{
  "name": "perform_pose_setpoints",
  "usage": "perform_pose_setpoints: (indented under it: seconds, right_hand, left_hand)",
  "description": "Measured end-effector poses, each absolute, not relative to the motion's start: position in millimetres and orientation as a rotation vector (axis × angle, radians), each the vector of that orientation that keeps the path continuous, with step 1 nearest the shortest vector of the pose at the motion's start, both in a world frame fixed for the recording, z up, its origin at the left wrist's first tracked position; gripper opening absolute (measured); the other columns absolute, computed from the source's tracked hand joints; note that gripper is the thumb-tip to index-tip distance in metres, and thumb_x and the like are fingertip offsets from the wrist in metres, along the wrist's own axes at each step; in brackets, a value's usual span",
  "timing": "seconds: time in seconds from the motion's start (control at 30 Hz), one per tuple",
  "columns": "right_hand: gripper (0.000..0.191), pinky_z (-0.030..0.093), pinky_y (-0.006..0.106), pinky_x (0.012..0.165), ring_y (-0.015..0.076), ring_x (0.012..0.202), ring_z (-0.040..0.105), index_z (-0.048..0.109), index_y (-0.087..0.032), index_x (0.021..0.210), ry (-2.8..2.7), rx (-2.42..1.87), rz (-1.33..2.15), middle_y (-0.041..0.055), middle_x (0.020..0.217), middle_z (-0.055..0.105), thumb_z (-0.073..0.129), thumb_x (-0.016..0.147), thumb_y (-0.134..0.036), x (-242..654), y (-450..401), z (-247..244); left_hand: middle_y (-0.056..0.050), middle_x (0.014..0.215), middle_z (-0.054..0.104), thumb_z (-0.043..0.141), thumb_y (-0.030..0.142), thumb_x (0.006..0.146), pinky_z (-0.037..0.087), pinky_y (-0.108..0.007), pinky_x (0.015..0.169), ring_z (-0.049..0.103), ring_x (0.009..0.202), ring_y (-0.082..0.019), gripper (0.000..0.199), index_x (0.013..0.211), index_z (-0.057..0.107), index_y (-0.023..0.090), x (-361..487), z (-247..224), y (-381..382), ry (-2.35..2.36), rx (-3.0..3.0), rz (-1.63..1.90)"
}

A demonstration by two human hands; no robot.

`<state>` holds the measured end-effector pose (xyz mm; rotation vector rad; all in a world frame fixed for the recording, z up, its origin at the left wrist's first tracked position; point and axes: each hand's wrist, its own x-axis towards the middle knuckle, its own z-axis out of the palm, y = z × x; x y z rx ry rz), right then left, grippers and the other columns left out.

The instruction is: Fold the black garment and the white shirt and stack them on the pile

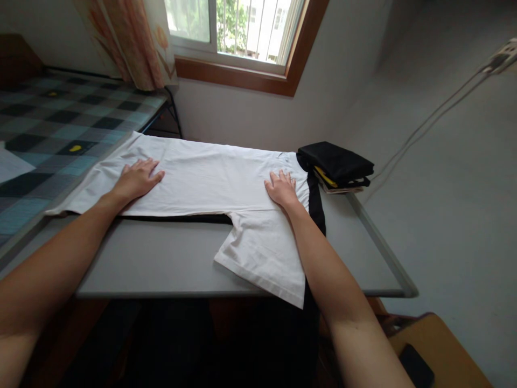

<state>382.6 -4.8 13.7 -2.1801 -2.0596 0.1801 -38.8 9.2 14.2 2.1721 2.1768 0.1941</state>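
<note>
A white T-shirt (214,175) lies folded lengthwise across the table, one sleeve pointing toward me over the front edge. My left hand (138,179) rests flat on the shirt's left part, fingers spread. Near the shirt's right end my right hand (281,188) also lies flat with its fingers apart. Neither hand grips the fabric. Black fabric (316,203) shows under the shirt at its right end and along its lower edge.
A stack of folded dark clothes (337,163) sits at the table's back right. The grey table (161,258) meets a checkered bed (81,118) on the left. A window, curtain and wall stand behind. A yellow-brown seat (444,345) holding a dark object is at lower right.
</note>
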Motion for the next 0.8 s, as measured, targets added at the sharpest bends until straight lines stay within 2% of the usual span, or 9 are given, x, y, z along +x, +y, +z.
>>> perform_pose_setpoints:
  seconds: [0.6, 0.8]
  right_hand:
    - [0.060, 0.018, 0.057, 0.123, 0.0387, 0.155, 0.019, 0.039, -0.018, 0.159, -2.075, -2.200, 0.183, 0.0173, 0.168, 0.026, 0.034, 0.105, -0.043, 380.5, -8.5, 18.5]
    - [0.060, 0.017, 0.057, 0.123, 0.0387, 0.155, 0.019, 0.039, -0.017, 0.159, -2.068, -2.187, 0.183, 0.0185, 0.168, 0.026, 0.035, 0.105, -0.043, 381.2, -7.5, 16.1]
  left_hand:
    - [-0.018, 0.165, 0.033, 0.033, 0.046, 0.101, 0.020, -0.059, 0.122, 0.027, 0.153, -0.037, 0.066, 0.153, 0.041, 0.008, -43.4, 7.9, 12.1, 2.166, 2.190, 0.246]
    - [-0.018, 0.156, 0.047, 0.036, 0.054, 0.097, 0.028, -0.052, 0.120, 0.039, 0.148, -0.032, 0.081, 0.163, 0.013, 0.013, -45.5, 2.1, 14.7, 2.230, 2.163, 0.387]
